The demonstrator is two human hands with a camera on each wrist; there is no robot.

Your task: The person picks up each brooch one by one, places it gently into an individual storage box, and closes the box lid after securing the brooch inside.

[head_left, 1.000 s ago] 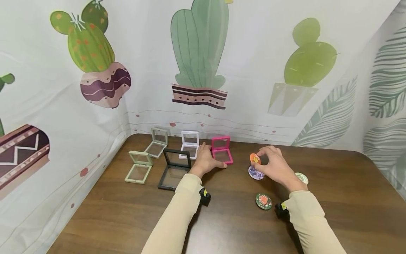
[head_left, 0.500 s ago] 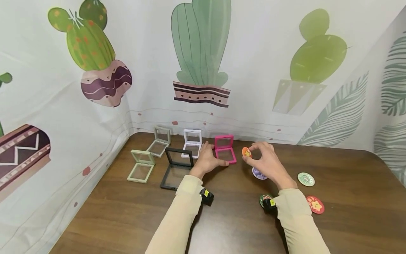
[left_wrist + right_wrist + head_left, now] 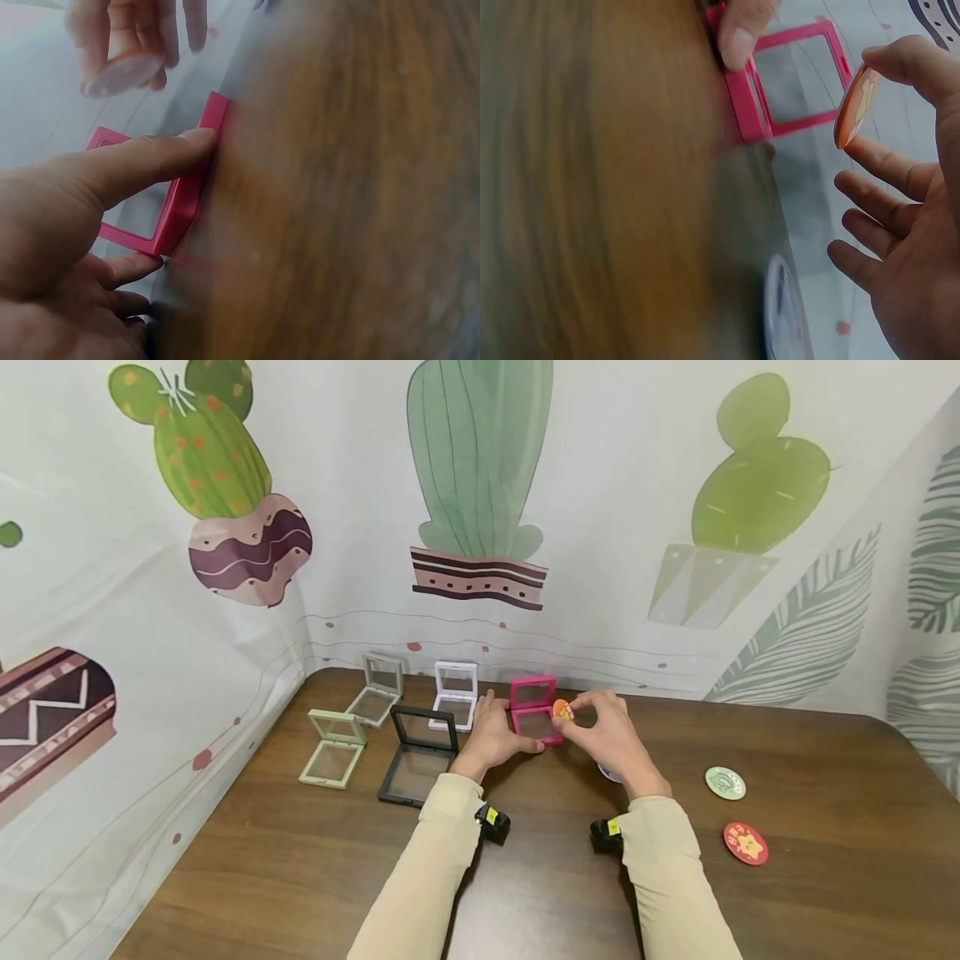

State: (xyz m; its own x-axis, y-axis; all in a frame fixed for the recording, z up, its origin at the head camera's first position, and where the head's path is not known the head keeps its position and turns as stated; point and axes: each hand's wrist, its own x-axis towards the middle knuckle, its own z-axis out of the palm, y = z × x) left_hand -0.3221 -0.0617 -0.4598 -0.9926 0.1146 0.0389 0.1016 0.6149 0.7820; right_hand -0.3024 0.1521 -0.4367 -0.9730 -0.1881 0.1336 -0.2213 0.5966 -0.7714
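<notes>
In the head view my left hand is at the pink hinged display frame, whose lid stands up. My left thumb presses the front edge of the pink frame and the forefinger touches its side, as the left wrist view shows. My right hand pinches a small orange disc between thumb and forefinger, its other fingers spread. The orange disc is tilted on edge in the air, at the right side of the pink frame. A purple disc lies partly hidden under my right hand.
A black frame, a white frame, a grey-green frame and a light green frame stand with lids up at the left. A pale green disc and a red disc lie right. A cactus-print cloth hangs behind the table.
My right hand has carried the orange disc leftward from above the purple disc to the pink frame. The right forearm now hides the dark green disc. My left hand stays at the pink frame.
</notes>
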